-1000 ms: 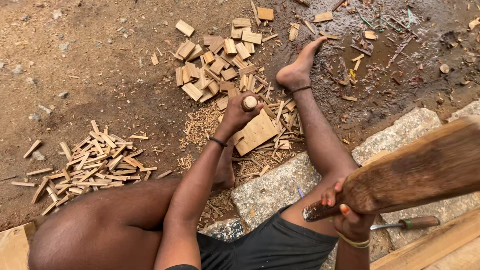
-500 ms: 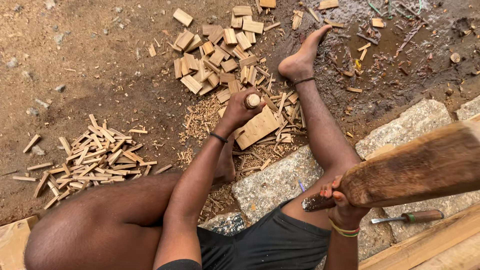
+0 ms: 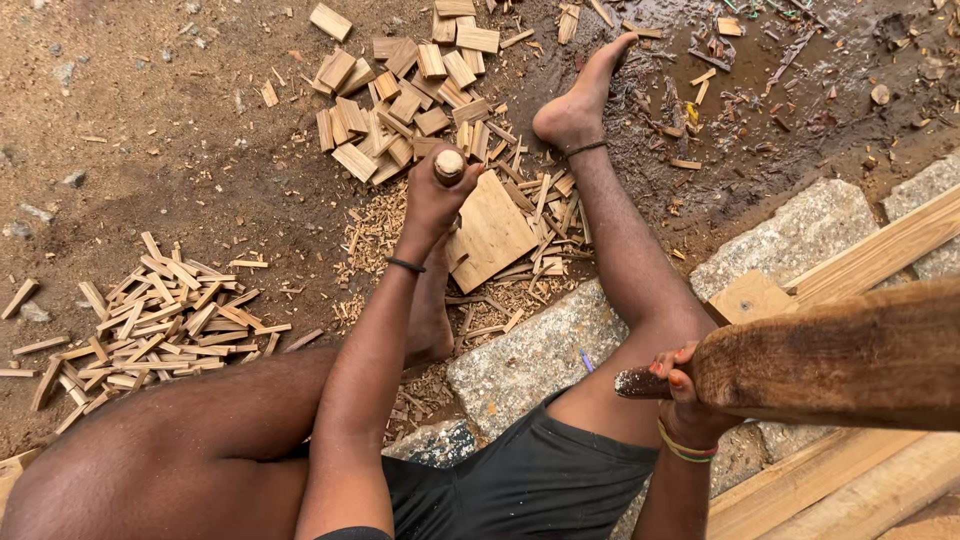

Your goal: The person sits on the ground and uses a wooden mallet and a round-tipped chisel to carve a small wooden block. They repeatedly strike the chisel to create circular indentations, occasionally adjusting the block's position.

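Observation:
My left hand (image 3: 432, 197) is closed around the round wooden handle of a chisel (image 3: 449, 165), held upright over a flat square wooden board (image 3: 492, 232) on the ground. My right hand (image 3: 688, 392) grips the handle of a heavy dark wooden mallet (image 3: 840, 358), raised near my right hip. My right leg stretches forward with the foot (image 3: 578, 105) near the scattered wood. The chisel's blade is hidden behind my left hand.
Several small cut wood blocks (image 3: 400, 90) lie beyond the board. A heap of thin wood strips (image 3: 150, 325) lies at left. Grey stone blocks (image 3: 535, 355) sit under me. Long planks (image 3: 880, 255) run at right. Splinters cover the dirt ground.
The view has shifted slightly, and the mallet sits a little lower and more level beside my hip. My left hand stays on the chisel over the board.

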